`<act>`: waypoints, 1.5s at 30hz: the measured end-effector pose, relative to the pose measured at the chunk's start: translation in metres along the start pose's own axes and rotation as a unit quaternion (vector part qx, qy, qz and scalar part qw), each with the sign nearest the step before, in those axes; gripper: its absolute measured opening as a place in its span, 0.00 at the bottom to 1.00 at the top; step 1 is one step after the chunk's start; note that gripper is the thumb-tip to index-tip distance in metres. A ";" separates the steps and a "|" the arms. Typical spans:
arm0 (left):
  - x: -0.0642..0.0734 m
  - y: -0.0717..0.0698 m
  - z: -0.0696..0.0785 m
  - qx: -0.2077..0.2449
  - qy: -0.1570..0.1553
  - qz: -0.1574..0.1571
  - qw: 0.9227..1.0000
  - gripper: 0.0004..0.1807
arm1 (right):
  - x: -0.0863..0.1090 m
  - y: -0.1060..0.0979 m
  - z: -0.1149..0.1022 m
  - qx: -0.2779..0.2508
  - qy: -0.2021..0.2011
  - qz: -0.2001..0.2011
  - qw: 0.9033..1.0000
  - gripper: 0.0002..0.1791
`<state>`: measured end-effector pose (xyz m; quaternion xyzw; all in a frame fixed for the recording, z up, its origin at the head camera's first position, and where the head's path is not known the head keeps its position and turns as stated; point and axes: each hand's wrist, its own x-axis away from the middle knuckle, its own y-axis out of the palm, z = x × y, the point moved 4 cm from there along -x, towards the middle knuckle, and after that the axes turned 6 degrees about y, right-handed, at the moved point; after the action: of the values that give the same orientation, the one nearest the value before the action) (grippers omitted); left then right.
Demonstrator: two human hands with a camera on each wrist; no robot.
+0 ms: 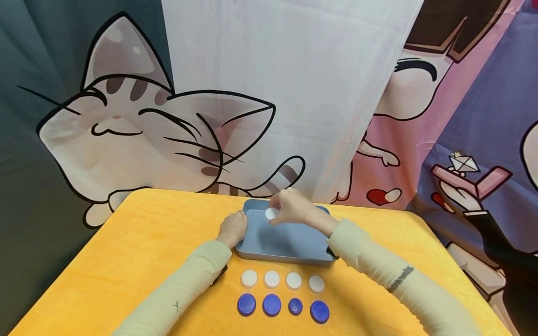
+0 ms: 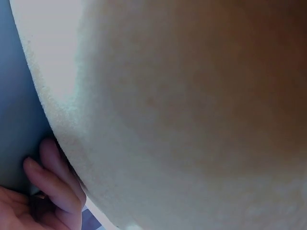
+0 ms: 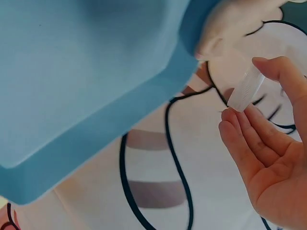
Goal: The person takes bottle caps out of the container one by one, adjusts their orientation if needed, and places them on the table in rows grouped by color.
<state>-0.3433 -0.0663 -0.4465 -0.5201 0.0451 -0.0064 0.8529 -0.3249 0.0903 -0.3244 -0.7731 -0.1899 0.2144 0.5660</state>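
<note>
My left hand (image 1: 233, 229) grips the left rim of a shallow blue-grey tray (image 1: 279, 241). Over the tray's far part, my right hand (image 1: 294, 205) pinches a white bottle cap (image 1: 272, 213) between thumb and fingertips. The right wrist view shows the cap (image 3: 247, 88) edge-on, with ridged sides, and the right hand (image 3: 276, 153) beside the tray wall (image 3: 96, 148). A large blurred patch of skin covers most of the left wrist view, hiding the left hand's grip there.
In front of the tray lies a row of several white caps (image 1: 272, 279), and nearer still a row of several blue caps (image 1: 272, 305), one smaller. A yellow cloth (image 1: 168, 242) covers the table. Behind its far edge hangs a printed cartoon curtain (image 1: 269, 60).
</note>
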 end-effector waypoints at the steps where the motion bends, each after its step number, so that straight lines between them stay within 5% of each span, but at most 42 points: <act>1: 0.000 0.000 0.000 -0.001 0.000 0.000 1.000 0.20 | 0.004 -0.003 0.000 -0.004 0.000 0.004 1.000 0.16; 20: 0.001 -0.002 -0.002 -0.004 -0.003 -0.006 1.000 0.20 | 0.093 -0.022 0.020 -0.006 0.002 0.016 1.000 0.17; 33: 0.002 0.000 0.000 0.010 -0.001 0.004 1.000 0.20 | 0.156 -0.008 0.054 -0.036 0.050 0.015 0.998 0.15; 45: -0.001 0.002 -0.001 0.001 -0.015 -0.003 1.000 0.22 | 0.185 0.032 0.077 -0.031 0.069 -0.044 0.996 0.14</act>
<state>-0.3441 -0.0666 -0.4488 -0.5191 0.0306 -0.0009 0.8541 -0.2109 0.2412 -0.3972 -0.7940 -0.1912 0.1296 0.5623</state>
